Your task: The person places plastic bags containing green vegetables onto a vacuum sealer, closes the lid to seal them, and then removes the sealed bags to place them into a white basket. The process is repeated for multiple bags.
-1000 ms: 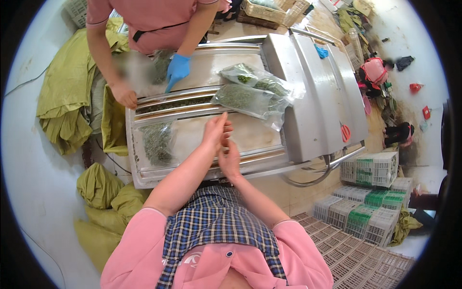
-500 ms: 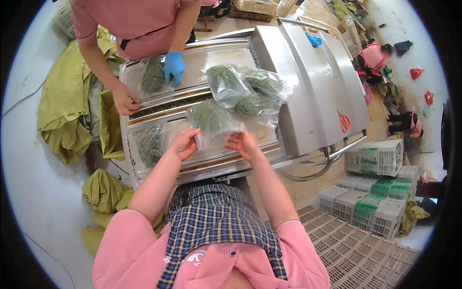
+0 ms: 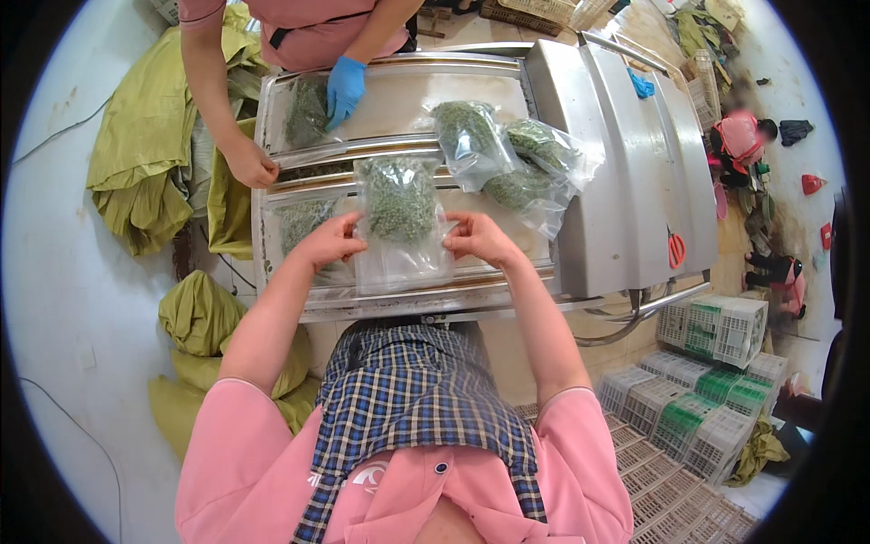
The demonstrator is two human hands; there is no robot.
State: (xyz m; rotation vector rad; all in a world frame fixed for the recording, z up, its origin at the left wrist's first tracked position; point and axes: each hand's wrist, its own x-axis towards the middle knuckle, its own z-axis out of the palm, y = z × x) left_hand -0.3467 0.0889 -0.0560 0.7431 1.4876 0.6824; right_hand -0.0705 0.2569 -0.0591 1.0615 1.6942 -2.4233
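A clear plastic bag filled with small green berries (image 3: 401, 201) lies almost flat over the front part of a steel vacuum sealing machine (image 3: 317, 308). My left hand (image 3: 337, 241) pinches its left edge, and my right hand (image 3: 478, 238) pinches its right edge. The bag's unfilled end points toward me. Partly behind my left hand is another filled bag (image 3: 304, 222). Several more filled bags (image 3: 473, 136) are heaped to the right, beside the machine's lid (image 3: 584, 181).
Across the machine a co-worker's blue-gloved hand (image 3: 345, 91) rests by a filled bag (image 3: 308, 111); their bare hand (image 3: 251, 163) is at the left edge. Orange-handled scissors (image 3: 676, 249) lie on the lid. Plastic crates (image 3: 716, 328) stand at right, yellow-green sacks (image 3: 136, 136) at left.
The bag between my hands has gone from tilted and crumpled to spread flat. My right hand has closed on its edge. The whole view has shifted slightly.
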